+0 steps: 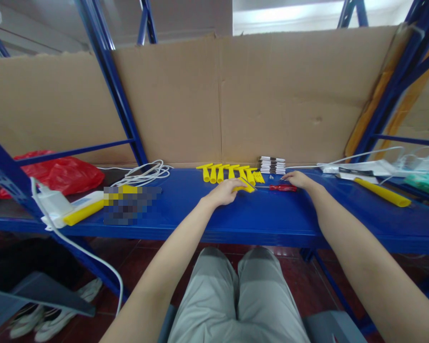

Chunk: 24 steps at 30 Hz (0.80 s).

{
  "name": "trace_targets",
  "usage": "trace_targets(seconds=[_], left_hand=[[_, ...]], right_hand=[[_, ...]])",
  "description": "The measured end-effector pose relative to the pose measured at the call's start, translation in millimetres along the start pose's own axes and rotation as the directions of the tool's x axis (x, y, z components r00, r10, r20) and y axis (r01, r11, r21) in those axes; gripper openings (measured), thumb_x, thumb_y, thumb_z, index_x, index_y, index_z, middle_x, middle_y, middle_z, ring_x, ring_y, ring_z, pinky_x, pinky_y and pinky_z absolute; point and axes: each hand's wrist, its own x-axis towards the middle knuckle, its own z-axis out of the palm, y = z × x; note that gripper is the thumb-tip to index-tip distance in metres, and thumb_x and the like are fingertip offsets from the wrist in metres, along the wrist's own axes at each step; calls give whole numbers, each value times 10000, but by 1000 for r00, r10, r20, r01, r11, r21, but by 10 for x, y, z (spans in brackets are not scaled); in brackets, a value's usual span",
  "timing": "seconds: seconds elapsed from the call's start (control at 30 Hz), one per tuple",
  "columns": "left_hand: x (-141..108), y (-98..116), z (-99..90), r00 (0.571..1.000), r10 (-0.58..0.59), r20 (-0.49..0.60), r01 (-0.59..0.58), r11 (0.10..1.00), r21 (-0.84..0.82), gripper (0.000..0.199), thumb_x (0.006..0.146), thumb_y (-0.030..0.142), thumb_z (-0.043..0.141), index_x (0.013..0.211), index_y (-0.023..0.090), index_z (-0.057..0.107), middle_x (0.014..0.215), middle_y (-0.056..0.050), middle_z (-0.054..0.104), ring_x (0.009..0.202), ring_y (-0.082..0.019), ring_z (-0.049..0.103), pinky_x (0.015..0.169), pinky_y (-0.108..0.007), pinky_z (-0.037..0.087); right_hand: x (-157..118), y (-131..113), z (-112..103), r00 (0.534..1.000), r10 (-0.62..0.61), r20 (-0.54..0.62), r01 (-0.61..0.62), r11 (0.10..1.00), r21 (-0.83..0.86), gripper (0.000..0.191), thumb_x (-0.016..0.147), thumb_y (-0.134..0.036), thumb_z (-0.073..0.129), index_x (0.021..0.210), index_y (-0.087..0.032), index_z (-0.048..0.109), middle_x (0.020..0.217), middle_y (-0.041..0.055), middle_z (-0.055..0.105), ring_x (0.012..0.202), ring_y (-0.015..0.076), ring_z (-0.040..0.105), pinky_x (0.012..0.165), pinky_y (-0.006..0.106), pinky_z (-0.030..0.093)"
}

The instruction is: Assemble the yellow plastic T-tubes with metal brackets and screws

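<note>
My left hand (223, 192) is closed on a yellow plastic piece (246, 185), held just above the blue shelf top. A thin dark line, perhaps a blade, lies along that piece. My right hand (298, 179) reaches to the back, thumb and fingertips pinched together near the shelf surface. Whatever sits between them is too small to make out. Tiny metal bits (271, 177) lie just left of those fingertips. Between both hands is a screwdriver (283, 188) with a red handle, its shaft pointing left. Behind my left hand stand several yellow T-shaped plastic pieces (220, 174) in a row.
Small yellow parts (259, 177) and a stack of white pieces (272, 165) sit near the cardboard backing (271, 95). A yellow tube (382, 192) lies at right. Leftward are a coiled white cable (146, 173), a white-and-yellow device (86, 209) and a red bag (60, 174).
</note>
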Motion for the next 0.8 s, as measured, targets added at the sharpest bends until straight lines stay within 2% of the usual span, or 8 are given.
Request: trace_targets(seconds=[0.27,0.47,0.63,0.8], left_hand=[[-4,3,-1,1000,-9,1,9,1000,-11,401,788,5,495,1083,201,682,1176,-50,684,1112,-181,619,1024,-370,458],[-6,20,-5,998,-49,26,49,999,-21,409,779,-1,511,1099,196,674,1195,-56,675,1123,-187,612,1038,-378,444],[-6,17,-4,999,-28,23,29,999,-22,416,774,-7,503,1094,193,677,1197,-56,676,1114,-182,618,1029,-374,453],[-7,24,-10,999,-30,19,31,999,-26,405,779,3,504,1090,194,679,1197,-56,677,1111,-185,620,1022,-371,460]], right_hand=[[-100,-135,-62,1000,0,-5,1,1000,22,258,693,-29,527,785,-155,733,920,61,747,812,165,674,733,199,491],[-133,-213,-80,999,34,-6,-34,999,-38,101,712,-103,605,712,-141,700,732,57,714,640,154,632,602,212,469],[-123,-230,-87,995,82,55,-81,997,-14,141,687,-57,576,618,-146,661,573,9,640,525,119,567,561,206,455],[-102,-204,-93,988,105,114,-108,994,19,203,650,-37,560,507,-176,597,498,-15,591,481,109,530,528,203,447]])
